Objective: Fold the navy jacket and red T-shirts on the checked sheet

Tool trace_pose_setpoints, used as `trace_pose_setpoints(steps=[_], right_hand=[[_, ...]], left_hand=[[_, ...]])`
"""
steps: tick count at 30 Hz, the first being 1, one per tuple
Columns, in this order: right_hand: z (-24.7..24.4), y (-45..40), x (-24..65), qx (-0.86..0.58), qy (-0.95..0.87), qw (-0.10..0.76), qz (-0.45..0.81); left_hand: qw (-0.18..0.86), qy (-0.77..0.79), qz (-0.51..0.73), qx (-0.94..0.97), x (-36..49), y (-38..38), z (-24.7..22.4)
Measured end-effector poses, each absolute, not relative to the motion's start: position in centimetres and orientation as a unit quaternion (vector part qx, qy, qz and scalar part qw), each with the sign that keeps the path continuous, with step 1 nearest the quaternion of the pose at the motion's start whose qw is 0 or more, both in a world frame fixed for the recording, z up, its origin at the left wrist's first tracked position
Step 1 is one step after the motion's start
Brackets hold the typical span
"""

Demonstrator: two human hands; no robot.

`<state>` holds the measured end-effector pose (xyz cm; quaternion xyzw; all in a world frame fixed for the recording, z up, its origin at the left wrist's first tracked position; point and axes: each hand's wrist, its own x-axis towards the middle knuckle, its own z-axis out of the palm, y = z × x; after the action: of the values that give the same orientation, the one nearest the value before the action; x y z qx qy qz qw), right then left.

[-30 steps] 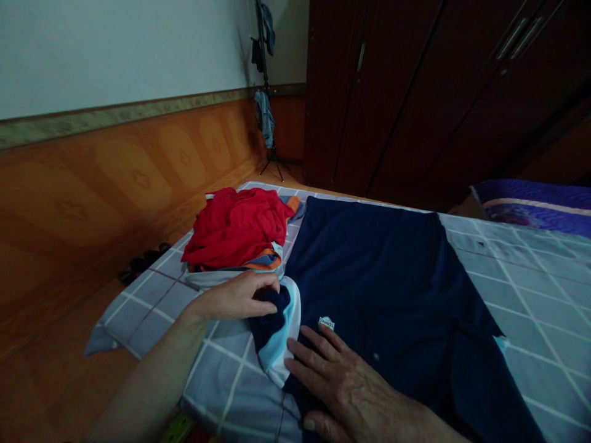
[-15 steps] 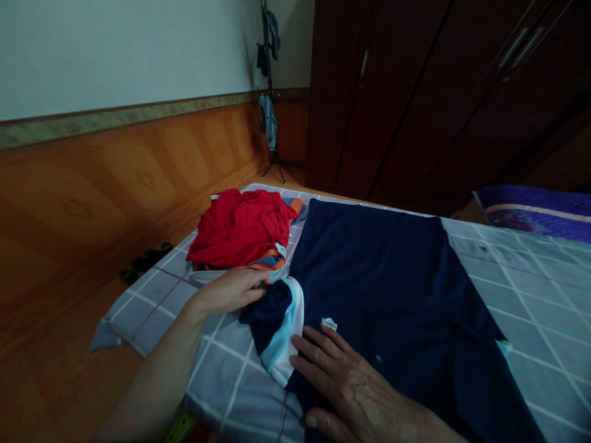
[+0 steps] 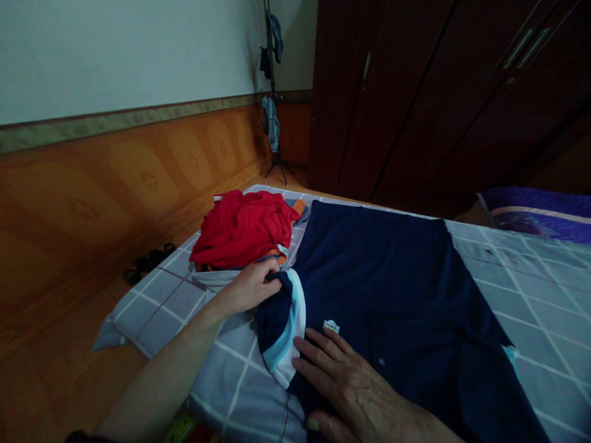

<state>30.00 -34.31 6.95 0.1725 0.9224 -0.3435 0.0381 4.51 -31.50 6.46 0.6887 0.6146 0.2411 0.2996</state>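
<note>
A navy shirt [image 3: 383,271] lies spread over the bed, with a small tennis label on it and a white and light-blue band along its sleeve [image 3: 272,317]. My left hand [image 3: 253,285] pinches the outer end of that sleeve and lifts it slightly. Flat on the shirt, beside the white band and just below the label, rests my right hand [image 3: 341,375], its fingers stretched out. The near end of the shirt runs under my right hand and out of the picture.
Beyond my left hand, a heap of red clothing [image 3: 244,227] lies on the checked grey bedsheet [image 3: 530,289]. A coat stand [image 3: 272,92] holds garments in the corner by a dark wardrobe [image 3: 392,92]. Dark footwear [image 3: 148,261] is on the floor at left; purple bedding [image 3: 545,212] at right.
My left hand has moved right and slightly away from me, drawing the sleeve's end inward and up. My right hand stays flat on the shirt.
</note>
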Motion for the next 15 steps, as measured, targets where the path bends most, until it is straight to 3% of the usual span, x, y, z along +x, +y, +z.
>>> trace_pose_setpoints(steps=[3, 6, 10, 15], right_hand=[[7.2, -34.3, 30.0, 0.175, 0.922, 0.053, -0.341], [7.3, -34.3, 30.1, 0.168, 0.923, 0.053, -0.342], [6.9, -34.4, 30.2, 0.172, 0.927, 0.030, -0.333], [6.3, -34.5, 30.3, 0.178, 0.931, 0.026, -0.318]], left_hand=[[0.390, 0.620, 0.343, 0.588, 3.3, -31.0, 6.5], [0.395, 0.636, 0.352, 0.561, 2.2, -31.0, 6.8], [0.369, 0.649, 0.230, 0.625, 1.7, -31.7, 7.4], [0.193, 0.631, 0.053, 0.750, 2.1, -32.5, 7.7]])
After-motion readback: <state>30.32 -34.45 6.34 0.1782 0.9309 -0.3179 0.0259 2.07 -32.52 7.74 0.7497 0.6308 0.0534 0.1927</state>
